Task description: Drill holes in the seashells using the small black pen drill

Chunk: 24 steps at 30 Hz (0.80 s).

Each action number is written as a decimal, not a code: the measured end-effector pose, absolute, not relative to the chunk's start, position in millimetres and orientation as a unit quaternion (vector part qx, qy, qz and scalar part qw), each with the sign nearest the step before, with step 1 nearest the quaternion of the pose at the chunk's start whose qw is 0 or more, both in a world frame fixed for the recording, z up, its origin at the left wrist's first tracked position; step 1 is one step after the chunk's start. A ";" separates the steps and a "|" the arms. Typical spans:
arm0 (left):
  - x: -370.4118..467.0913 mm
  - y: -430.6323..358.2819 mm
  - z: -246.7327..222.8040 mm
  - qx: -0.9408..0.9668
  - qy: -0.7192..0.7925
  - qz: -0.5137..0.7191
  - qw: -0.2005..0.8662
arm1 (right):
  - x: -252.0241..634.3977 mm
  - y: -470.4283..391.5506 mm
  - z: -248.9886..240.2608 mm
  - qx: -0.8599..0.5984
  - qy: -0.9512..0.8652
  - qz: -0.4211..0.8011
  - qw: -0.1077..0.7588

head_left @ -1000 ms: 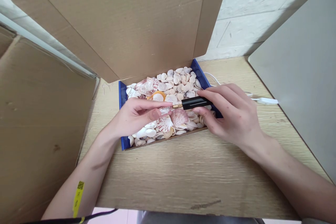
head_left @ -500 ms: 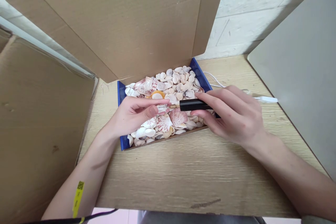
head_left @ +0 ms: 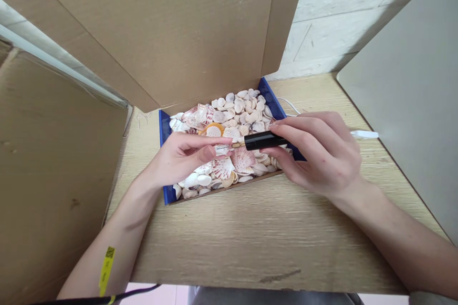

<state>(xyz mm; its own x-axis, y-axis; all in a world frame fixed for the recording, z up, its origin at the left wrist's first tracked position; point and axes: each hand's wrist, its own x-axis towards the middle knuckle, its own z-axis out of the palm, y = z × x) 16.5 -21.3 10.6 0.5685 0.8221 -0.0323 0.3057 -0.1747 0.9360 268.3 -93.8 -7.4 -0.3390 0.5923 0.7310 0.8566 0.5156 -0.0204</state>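
My right hand (head_left: 318, 152) grips a black cylindrical mini drill (head_left: 263, 140) between thumb and fingers. Its brass chuck (head_left: 238, 144) points left, with the tip at my left fingertips. In my left hand (head_left: 186, 152), a small white seashell (head_left: 222, 149) is pinched between thumb and fingers; most of it is hidden. Whether the bit touches or enters the shell I cannot tell. Both hands hover over a shallow cardboard box with blue sides (head_left: 275, 97), filled with seashells, among them a pinkish scallop shell (head_left: 244, 159) and an orange-rimmed shell (head_left: 213, 129).
The box's tall cardboard lid (head_left: 171, 28) stands up behind it. Another cardboard piece (head_left: 53, 152) is at the left, a grey panel (head_left: 411, 81) at the right. A white cable with a white connector (head_left: 365, 134) lies on the wooden table (head_left: 229, 243).
My right hand has shifted slightly, and the drill's body sits a touch higher and more tilted. My left hand stays nearly still with the seashell.
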 end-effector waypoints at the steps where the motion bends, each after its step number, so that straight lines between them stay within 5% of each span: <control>1: 16.1 -21.2 10.1 0.729 0.382 0.239 0.515 | 268.2 -93.6 -7.3 -0.458 -0.798 -0.181 0.349; 24: 19.5 -23.0 8.0 0.693 0.382 0.231 0.567 | 264.2 -90.8 -8.4 -0.516 -0.782 -0.106 0.334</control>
<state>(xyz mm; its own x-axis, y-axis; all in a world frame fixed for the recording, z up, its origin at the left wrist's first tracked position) 19.5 -23.0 8.0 0.6020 0.7905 -0.1131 0.2670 -0.0658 0.9614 264.2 -90.8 -8.4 -0.2446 0.7355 0.6319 0.8773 0.4454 -0.1787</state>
